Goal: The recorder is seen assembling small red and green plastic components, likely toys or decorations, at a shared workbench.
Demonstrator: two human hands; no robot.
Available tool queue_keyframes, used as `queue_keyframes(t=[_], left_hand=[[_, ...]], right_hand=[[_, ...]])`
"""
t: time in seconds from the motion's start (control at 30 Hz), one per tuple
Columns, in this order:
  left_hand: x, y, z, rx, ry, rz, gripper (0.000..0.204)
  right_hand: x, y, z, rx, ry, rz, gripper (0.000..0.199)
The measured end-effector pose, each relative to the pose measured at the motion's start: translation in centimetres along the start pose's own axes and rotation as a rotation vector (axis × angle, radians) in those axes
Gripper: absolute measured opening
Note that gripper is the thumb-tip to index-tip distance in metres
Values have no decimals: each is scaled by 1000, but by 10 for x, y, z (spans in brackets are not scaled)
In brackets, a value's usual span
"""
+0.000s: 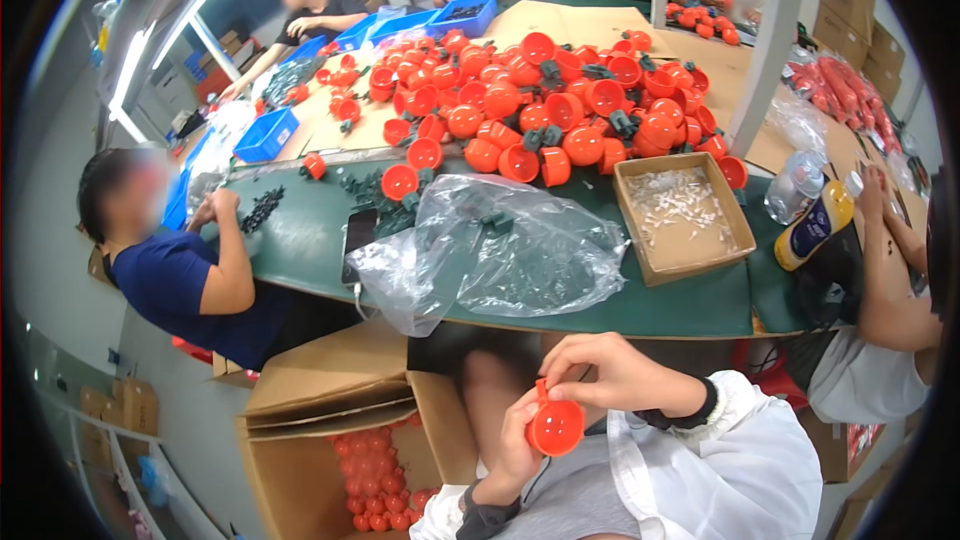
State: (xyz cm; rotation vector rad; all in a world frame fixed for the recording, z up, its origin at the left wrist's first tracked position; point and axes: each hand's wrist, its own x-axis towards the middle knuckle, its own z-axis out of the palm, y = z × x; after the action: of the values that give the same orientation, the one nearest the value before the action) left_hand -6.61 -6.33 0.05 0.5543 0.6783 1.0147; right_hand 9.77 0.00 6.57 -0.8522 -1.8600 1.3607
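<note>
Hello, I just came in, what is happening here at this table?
A person holds one small round orange plastic cup in both hands, the left hand under it and the right hand over its top. In front lies a green table with a big pile of orange cups, a clear plastic bag and a shallow cardboard tray of small white parts. An open cardboard box below holds more orange pieces. Other people sit working around the table.

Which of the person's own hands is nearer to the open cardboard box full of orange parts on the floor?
The left. The left hand holds the orange cup from below, just right of the cardboard box. The right hand grips the cup from above, farther right.
</note>
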Motion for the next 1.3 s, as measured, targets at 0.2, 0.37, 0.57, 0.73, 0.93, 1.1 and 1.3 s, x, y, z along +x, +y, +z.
queue_keyframes(t=[0.2,0.37,0.57,0.73,0.93,1.1,1.3], left_hand=[[2,-5,-11,91,1,-24,45],[8,-3,-1,242,112,148,38],[11,3,5,393,199,190,25],[15,12,13,310,190,184,23],[14,7,7,320,153,149,21],[15,5,4,261,123,89,20],[16,0,11,235,58,104,17]], right_hand=[[-2,19,1,231,-18,114,15],[-4,27,2,8,38,122,12],[3,13,-45,-49,-90,83,20],[16,39,-170,-845,600,177,7],[7,56,-220,-1161,513,500,13],[7,76,-231,-1069,494,344,15],[31,93,-235,-1164,332,345,17]])
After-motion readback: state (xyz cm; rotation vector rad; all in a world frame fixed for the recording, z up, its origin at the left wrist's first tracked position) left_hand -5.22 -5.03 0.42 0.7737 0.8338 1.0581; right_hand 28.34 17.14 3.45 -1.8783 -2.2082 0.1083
